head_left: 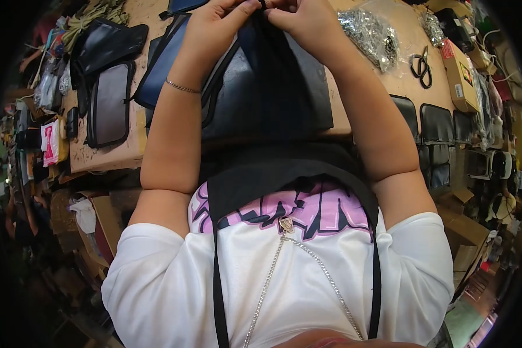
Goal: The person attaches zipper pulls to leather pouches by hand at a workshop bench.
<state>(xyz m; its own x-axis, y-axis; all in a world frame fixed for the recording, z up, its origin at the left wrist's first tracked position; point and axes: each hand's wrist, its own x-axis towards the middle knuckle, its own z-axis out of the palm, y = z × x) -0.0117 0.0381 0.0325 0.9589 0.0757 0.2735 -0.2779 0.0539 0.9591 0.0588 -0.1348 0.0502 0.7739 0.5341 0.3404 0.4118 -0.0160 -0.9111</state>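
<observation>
At the top edge of the view, my left hand (221, 16) and my right hand (298, 16) come close together, thumbs nearly meeting. Both have their fingers closed in a pinch on a narrow black strip of fabric (263, 4); the fingertips are partly cut off by the frame. From there the dark material runs down toward me over a large black leather-like piece (296, 87) lying at the table's near edge. Beside my left forearm lie dark blue panels (167, 69) with black edging, partly hidden by that arm.
On the wooden table (130, 153) at left lie a black-edged grey panel (109, 104) and black pieces (107, 43). To the right are a plastic bag of metal parts (368, 37), black scissors (421, 66), a cardboard box (461, 75) and several black panels (437, 123).
</observation>
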